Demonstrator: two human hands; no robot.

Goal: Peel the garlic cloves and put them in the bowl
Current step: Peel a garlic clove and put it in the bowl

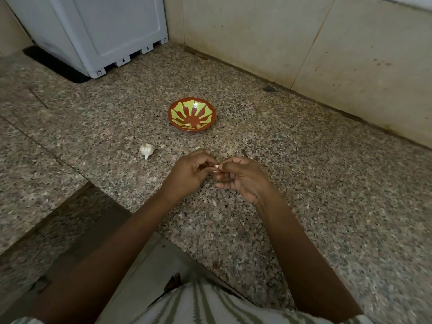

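Pinched a pale garlic clove (216, 168) between left hand (189, 174) and right hand (244, 181); curled the fingers. Faced a glossy round bowl (192, 114) at twelve o'clock.

The person is wearing a loose, pale cream garment (210, 305) that is filling the bottom edge of the frame, from left of centre to the lower right. Wavy olive-green stripes are running down it, fanning apart toward the bottom, and the cloth is gathering into soft folds. The left forearm (112, 249) and right forearm (301, 253) are showing bare all the way to the left hand (189, 174) and right hand (245, 181) at mid-frame. Just above the garment, at lower centre, a small dark shape (173, 282) is peeking out, perhaps toes; it is too dim to tell.
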